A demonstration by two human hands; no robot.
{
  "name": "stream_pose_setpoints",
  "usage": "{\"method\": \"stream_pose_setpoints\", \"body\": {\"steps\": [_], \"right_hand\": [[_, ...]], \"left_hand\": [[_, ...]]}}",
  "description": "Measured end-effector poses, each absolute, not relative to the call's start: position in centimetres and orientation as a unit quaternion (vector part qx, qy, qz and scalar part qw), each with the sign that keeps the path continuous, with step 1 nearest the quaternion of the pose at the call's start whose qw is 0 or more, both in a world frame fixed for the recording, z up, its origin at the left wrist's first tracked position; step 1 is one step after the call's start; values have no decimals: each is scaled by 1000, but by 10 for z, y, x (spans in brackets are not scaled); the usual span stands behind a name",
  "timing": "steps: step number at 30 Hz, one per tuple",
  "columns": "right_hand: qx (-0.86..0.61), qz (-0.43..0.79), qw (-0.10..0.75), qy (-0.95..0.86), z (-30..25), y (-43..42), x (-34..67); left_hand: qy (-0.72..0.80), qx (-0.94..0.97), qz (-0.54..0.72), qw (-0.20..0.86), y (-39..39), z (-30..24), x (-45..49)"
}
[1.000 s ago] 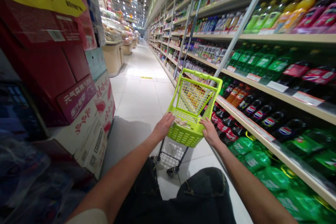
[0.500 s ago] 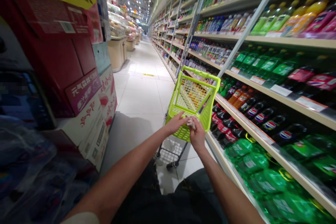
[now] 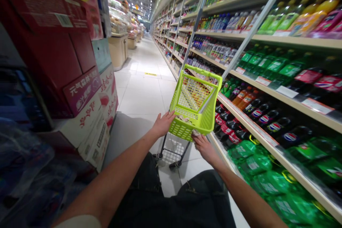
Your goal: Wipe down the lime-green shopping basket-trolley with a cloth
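A small lime-green shopping cart (image 3: 194, 133) with a lattice basket stands just ahead of my knees. My left hand (image 3: 163, 123) is at the basket's left near corner, its fingers stretched out and apart. In my right hand (image 3: 205, 146) is a crumpled whitish cloth (image 3: 196, 133), pressed against the near right part of the basket's wall. Another crumpled pale piece (image 3: 182, 118) lies inside the basket by its near rim; I cannot tell whether it is cloth or paper.
Shelves (image 3: 278, 94) of bottled drinks run along the right, close beside the cart. Stacked cartons (image 3: 91, 121) and plastic-wrapped packs (image 3: 29, 171) stand at the left. A tiled aisle (image 3: 141, 94) leads ahead past wooden display counters (image 3: 119, 51).
My hands were together over the cloth at the basket's near rim. They have moved apart, the left to the left corner, the right down and outward with the cloth. A pale piece now shows inside.
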State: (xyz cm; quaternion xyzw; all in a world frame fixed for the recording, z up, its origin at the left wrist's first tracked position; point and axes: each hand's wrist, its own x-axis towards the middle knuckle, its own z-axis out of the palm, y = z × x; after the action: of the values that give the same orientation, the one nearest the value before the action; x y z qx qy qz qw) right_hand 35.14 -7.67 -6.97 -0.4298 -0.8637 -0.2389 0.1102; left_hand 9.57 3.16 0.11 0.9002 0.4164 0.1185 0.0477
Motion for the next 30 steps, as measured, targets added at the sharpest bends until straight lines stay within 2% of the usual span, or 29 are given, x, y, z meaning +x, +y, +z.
{"method": "stream_pose_setpoints", "body": {"steps": [3, 7, 10, 14, 18, 21, 25, 28, 30], "right_hand": [[-470, -241, 160, -834, -64, -96, 368], [-436, -240, 218, -839, -64, -66, 312], [-421, -236, 203, -852, -67, -38, 286], [-439, -218, 153, -858, -78, -60, 341], [-517, -253, 225, -786, -80, -100, 396], [-493, -234, 259, -797, -74, -87, 365], [-454, -222, 261, -822, -68, -49, 311], [-460, -221, 267, -817, -70, -53, 322], [-498, -226, 308, -778, -68, -68, 344]], "left_hand": [[421, 897, 123, 53, 28, -3, 104], [419, 899, 120, 42, 22, -2, 114], [419, 901, 115, 15, 18, 1, 116], [425, 897, 121, 2, 17, 1, 114], [438, 890, 129, 16, 18, -4, 117], [439, 889, 130, 18, 18, -7, 120], [440, 889, 128, -6, 16, -6, 119], [440, 889, 129, -13, 14, -5, 118], [443, 887, 132, -8, 13, -6, 119]]}}
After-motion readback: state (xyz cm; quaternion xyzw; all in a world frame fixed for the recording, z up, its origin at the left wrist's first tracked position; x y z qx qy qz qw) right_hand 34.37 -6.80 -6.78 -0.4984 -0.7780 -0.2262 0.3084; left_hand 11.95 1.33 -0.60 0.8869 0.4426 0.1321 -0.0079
